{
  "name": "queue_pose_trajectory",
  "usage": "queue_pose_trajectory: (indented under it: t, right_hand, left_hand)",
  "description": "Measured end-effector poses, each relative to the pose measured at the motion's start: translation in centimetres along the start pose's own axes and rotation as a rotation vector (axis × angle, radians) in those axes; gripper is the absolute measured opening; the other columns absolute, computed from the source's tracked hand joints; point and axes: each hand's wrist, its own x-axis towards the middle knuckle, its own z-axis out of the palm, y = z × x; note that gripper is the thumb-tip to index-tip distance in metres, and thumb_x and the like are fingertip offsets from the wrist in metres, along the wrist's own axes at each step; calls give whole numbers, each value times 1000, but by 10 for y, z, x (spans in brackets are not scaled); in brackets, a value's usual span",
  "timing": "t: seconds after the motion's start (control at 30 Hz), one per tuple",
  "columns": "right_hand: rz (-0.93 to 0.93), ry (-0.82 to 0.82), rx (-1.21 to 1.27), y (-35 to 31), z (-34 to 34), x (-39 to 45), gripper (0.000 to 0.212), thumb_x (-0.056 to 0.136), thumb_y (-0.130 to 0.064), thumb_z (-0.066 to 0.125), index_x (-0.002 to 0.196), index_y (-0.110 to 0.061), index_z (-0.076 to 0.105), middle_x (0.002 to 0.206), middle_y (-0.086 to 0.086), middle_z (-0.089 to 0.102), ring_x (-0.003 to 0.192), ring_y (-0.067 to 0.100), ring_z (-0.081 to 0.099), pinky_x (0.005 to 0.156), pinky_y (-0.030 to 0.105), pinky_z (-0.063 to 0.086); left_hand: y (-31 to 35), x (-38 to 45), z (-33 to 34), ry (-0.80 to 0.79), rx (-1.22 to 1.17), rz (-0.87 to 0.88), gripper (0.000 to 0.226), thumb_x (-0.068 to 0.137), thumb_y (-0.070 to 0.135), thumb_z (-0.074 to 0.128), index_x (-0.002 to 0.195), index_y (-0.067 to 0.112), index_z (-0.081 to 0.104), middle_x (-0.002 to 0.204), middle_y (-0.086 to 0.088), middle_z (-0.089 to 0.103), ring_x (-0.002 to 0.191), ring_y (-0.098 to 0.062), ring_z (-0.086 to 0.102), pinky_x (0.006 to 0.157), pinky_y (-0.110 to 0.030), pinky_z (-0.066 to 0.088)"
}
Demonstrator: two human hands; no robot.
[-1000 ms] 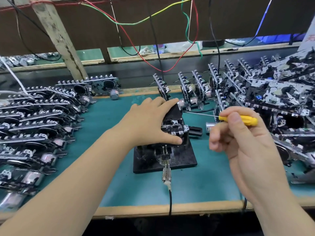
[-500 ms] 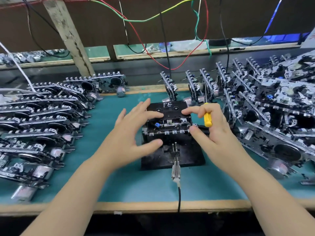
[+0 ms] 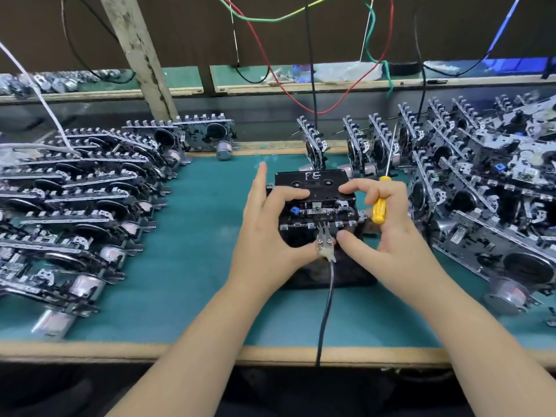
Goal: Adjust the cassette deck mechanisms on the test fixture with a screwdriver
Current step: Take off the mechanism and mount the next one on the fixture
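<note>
Cassette deck mechanism (image 3: 319, 210), black cassette marked "PE" on top, sits between two grips: left grip (image 3: 270, 233) pinches it, right grip (image 3: 388, 224) clasps one yellow screwdriver (image 3: 379, 207).

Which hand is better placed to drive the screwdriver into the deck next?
Right. The right hand already grips the yellow screwdriver, shaft pointing up beside the cassette deck. The left hand holds the deck's left side, so it probably suits steadying.
</note>
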Motion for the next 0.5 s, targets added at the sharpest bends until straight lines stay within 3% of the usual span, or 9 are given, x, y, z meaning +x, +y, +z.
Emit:
queue_pose_trajectory:
  t: [0.07,0.2,0.33,0.43,0.47,0.5]
  right_hand:
    - [-4,10,-7,1,1,-1,47,84,-16,65,109,-32,29,136,-15,49,131,3,43,98,3,27]
    - [-11,9,-18,-2,2,-2,54,85,-4,69,109,-29,29,136,-12,49,133,4,43,98,2,26]
    - [7,23,15,-7,0,-7,52,84,-17,69,110,-41,30,138,-19,46,135,-4,41,101,4,29]
    - [56,30,13,-1,3,-6,43,79,-37,64,109,-46,34,143,-23,46,127,-6,49,94,20,45]
    - [57,3,-29,5,1,10,44,81,-32,63,113,-47,37,147,-23,44,129,-5,49,94,25,48]
    - [31,-130,-50,13,-3,18,51,87,-17,60,125,-43,40,154,-17,41,136,-1,44,103,29,43]
  left_hand:
    - [-3,1,4,12,-39,-6,67,61,29,94,109,53,54,166,13,17,138,21,20,98,2,22]
    - [-2,1,6,31,-42,24,69,61,27,94,107,57,53,164,15,22,135,22,24,96,5,21]
    - [-5,-2,9,71,-68,55,66,59,33,91,110,55,55,162,20,22,142,11,28,102,-1,26]
    - [-16,-7,13,52,-149,53,67,57,46,88,117,49,59,162,23,24,143,-4,38,106,-23,40]
    - [-19,2,12,59,-151,16,72,54,43,89,120,45,59,161,19,27,142,-9,42,105,-30,42]
    - [-22,7,6,21,-210,-42,81,48,34,88,123,41,59,161,13,32,140,-14,44,105,-31,40]
